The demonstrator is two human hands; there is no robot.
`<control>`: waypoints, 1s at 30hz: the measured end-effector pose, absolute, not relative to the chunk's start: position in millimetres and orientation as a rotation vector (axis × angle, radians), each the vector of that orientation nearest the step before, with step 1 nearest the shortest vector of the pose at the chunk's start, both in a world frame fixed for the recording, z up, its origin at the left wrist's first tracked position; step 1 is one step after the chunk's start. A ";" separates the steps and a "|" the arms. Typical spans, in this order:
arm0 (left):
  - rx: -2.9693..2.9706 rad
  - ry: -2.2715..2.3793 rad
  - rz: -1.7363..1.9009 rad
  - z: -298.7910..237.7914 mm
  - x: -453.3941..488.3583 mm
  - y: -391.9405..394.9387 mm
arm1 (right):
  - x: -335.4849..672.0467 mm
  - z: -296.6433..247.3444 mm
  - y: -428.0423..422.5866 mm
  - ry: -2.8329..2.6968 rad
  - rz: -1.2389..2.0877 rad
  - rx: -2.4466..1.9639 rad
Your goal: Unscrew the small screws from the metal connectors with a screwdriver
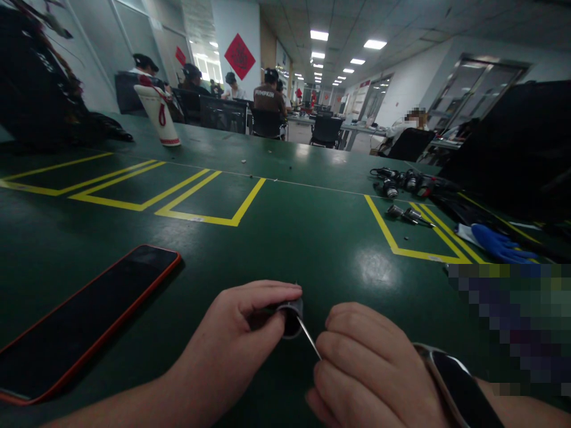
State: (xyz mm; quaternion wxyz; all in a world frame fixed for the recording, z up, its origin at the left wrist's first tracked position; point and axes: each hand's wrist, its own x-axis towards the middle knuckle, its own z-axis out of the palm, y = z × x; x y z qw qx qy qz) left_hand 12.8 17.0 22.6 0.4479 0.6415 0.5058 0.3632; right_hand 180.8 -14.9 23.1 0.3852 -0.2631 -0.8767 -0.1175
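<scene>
Between the thumb and fingers of my left hand point(243, 333) is a small dark hollow cylinder point(293, 309), its round opening turned toward my right hand. My right hand point(368, 362) is closed around a tool with a thin metal shaft point(310, 339); its handle is hidden in the fist. The tip of the shaft reaches into the mouth of the cylinder. Both hands are low over the green table point(312, 238). A dark watch point(459, 380) sits on my right wrist.
To the left lies a phone in an orange-red case point(89, 315). Small metal parts point(408, 214) rest inside a yellow taped box at right, near black cylindrical parts point(397, 181) and a blue glove point(502, 241). A white cup point(158, 116) stands at the far left; people sit beyond.
</scene>
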 end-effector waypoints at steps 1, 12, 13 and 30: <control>1.588 1.244 0.910 22.6 13.0 17.2 | 180.8 23.3 -14.9 -2.255 -0.297 -0.664; 1.794 1.194 0.991 -6.0 9.9 31.0 | 191.2 11.7 4.1 -2.271 -0.332 -0.407; 1.824 1.205 0.991 -9.5 9.7 33.3 | 193.7 11.4 8.0 -2.265 -0.366 -0.391; 1.924 1.185 1.154 -25.5 81.2 81.7 | 214.2 -28.2 77.9 -1.565 0.696 -1.272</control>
